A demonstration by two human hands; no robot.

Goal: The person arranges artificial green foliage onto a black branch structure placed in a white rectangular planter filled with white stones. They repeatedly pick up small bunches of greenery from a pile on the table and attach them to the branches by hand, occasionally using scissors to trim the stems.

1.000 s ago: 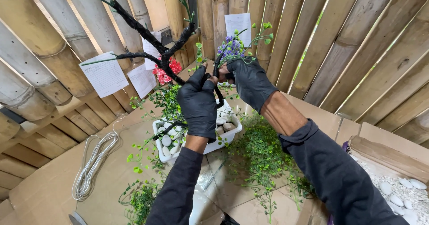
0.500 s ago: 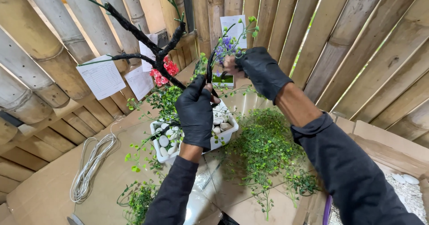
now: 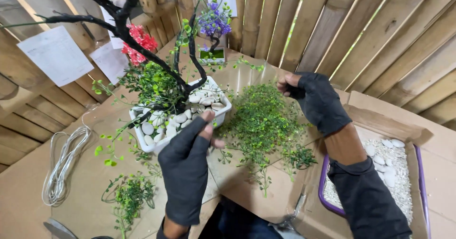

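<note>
A wall of upright wooden slats (image 3: 361, 35) rises behind my cardboard-covered table (image 3: 85, 172), daylight showing through its gaps. Left of that wall, white paper sheets (image 3: 56, 55) hang on slanting bamboo poles (image 3: 23, 111).

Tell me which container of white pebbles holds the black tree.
The white rectangular pot by the left hand; the purple-rimmed tray holds only pebbles.
</note>
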